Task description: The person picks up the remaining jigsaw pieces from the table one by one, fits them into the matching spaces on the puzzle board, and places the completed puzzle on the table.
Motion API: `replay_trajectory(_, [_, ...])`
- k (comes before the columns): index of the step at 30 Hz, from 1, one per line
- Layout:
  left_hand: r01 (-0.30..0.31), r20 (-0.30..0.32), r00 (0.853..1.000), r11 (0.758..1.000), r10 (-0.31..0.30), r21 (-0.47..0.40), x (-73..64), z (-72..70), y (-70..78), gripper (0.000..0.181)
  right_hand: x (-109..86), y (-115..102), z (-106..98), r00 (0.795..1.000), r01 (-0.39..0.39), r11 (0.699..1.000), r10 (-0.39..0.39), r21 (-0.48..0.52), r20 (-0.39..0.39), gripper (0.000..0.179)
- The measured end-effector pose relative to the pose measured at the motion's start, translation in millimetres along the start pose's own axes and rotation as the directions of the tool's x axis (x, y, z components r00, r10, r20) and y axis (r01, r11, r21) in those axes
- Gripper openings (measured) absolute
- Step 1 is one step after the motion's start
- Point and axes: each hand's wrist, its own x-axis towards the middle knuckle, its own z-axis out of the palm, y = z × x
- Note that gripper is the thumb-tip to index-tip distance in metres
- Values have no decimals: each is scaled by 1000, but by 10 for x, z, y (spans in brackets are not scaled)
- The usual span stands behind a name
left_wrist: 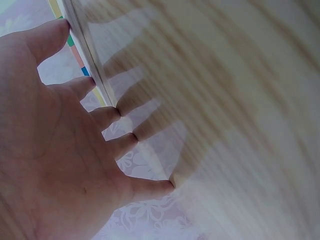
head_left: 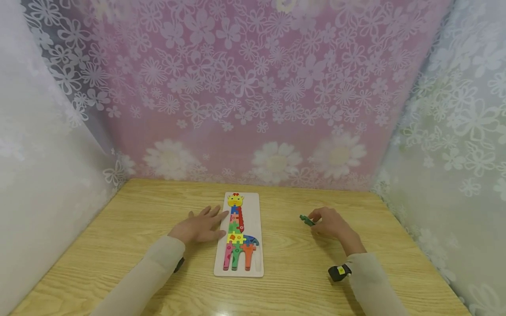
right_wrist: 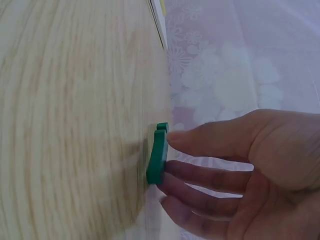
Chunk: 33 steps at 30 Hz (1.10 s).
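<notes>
A pale wooden puzzle board (head_left: 251, 206) lies on the table with a giraffe made of colourful pieces. Its yellow head piece (head_left: 235, 201) is at the far end, and a leg-shaped recess (head_left: 258, 262) shows bare at the near right. My left hand (head_left: 197, 227) is spread palm down by the board's left side, thumb and index fingertip at its edge. In the left wrist view the other fingertips touch the tabletop. Right of the board, my right hand (head_left: 330, 224) pinches a green puzzle piece (right_wrist: 158, 159) between thumb and fingers, at the table surface.
The wood-grain table (head_left: 284, 289) extends around the board on all sides. Behind it hangs a pink flowered curtain (head_left: 245, 96), with pale flowered cloth (head_left: 466, 175) on the right and a whitish cloth (head_left: 47, 175) on the left.
</notes>
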Motion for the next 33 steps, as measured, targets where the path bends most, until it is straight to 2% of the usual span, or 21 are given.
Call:
replay_trajectory(7, [6,4,1000,1000,-6,-8,17,4,-4,76,16,-32,22,993,52,991,-64,120,98,51])
replay_trajectory(13, [6,6,1000,1000,-6,-5,13,3,-3,76,19,-13,57,990,98,995,-101,28,102,63])
replay_trajectory(17, [6,9,1000,1000,-6,2,15,-2,-4,76,18,24,71,984,145,989,-144,-6,108,59])
replay_trajectory(22, [12,7,1000,1000,-12,0,15,-3,-5,76,45,90,98,979,174,985,-173,1,108,51])
replay_trajectory(33, [9,0,1000,1000,-9,-7,21,6,-15,75,104,110,140,973,224,974,-225,16,46,48])
